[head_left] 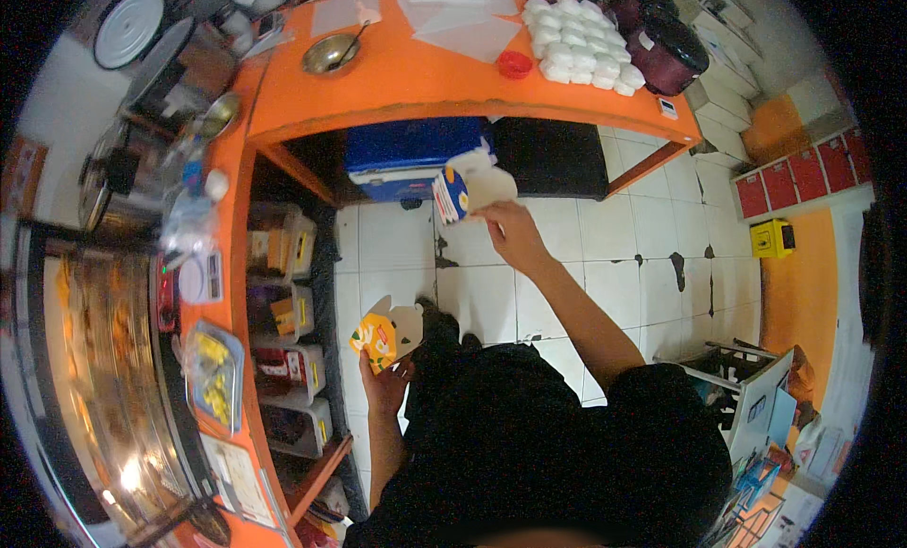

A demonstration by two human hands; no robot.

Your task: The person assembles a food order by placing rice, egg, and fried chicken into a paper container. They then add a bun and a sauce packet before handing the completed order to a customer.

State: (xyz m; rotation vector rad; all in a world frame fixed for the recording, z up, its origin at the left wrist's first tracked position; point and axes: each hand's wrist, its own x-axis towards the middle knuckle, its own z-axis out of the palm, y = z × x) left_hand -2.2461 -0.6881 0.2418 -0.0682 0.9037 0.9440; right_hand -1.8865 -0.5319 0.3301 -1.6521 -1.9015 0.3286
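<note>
My left hand (385, 389) is closed round the lower part of a yellow paper food box (376, 342), which stands open at the top with its pale flaps up. Out in front, my right hand (515, 234) pinches the edge of a second paper food box (455, 195), blue, white and yellow outside with a pale flap spread wide. Both boxes are held in the air over the tiled floor, well apart from each other. Whether anything lies inside either box cannot be seen.
An orange table (416, 85) spans the far side, bearing a metal bowl (331, 54), a red dish (515, 65) and white wrapped bundles (581, 42). Below it sits a blue cooler (416, 146). Along the left, an orange counter holds a tray of yellow pieces (215, 378) above plastic bins (283, 368).
</note>
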